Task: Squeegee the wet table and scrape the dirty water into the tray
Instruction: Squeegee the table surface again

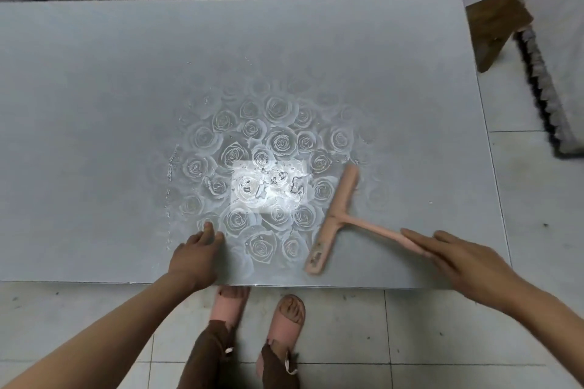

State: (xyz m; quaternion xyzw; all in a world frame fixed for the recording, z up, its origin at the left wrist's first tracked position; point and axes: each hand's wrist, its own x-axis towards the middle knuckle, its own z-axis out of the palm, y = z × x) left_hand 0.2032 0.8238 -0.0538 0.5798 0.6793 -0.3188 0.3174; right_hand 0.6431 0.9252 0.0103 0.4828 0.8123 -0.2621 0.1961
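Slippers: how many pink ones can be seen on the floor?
2. One slipper sits by the table's near edge; the other slipper is right of it, nearer the person. Trouser legs partly cover both.

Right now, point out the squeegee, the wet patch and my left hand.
squeegee [334,220]: head view, blade-handle joint.
wet patch [268,187]: head view, bright middle.
left hand [192,257]: head view, back of hand.

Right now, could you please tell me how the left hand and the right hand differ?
The left hand rests on the table, touching no tool; the right hand lies on the handle of the squeegee. The left hand's fingers look bent; the right hand's are straight. Both are near the table's front edge, gripping nothing.
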